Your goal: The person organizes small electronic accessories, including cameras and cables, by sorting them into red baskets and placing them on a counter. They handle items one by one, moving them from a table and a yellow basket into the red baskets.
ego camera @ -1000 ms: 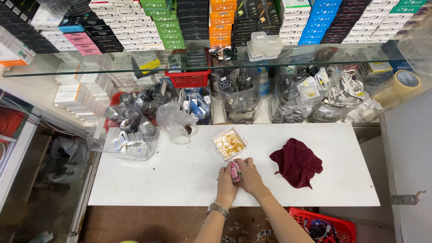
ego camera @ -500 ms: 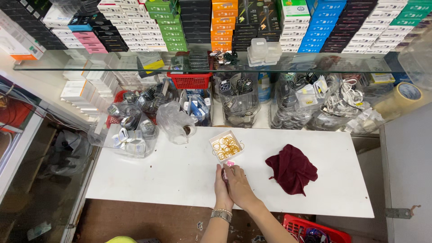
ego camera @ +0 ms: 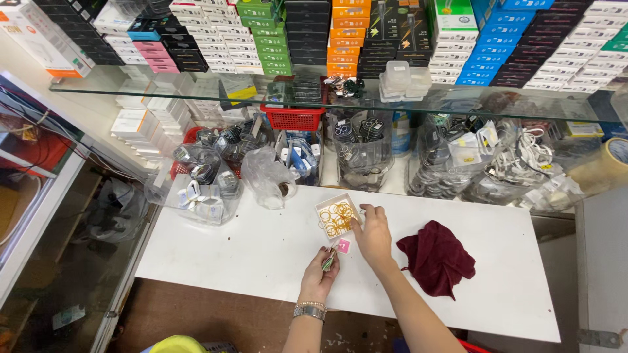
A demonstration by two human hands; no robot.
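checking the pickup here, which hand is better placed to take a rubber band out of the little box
Right, probably. The right hand already has its fingers at the rim of the small box of yellow rubber bands, while the left hand sits lower on the table, gripping a small bundle.

A maroon cloth (ego camera: pixel 437 257) lies on the white table (ego camera: pixel 229 255) beside yellow rubber bands (ego camera: pixel 335 219).

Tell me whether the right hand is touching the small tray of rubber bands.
Touching. The head view shows the right hand with its fingers resting on the near edge of the small tray of rubber bands.
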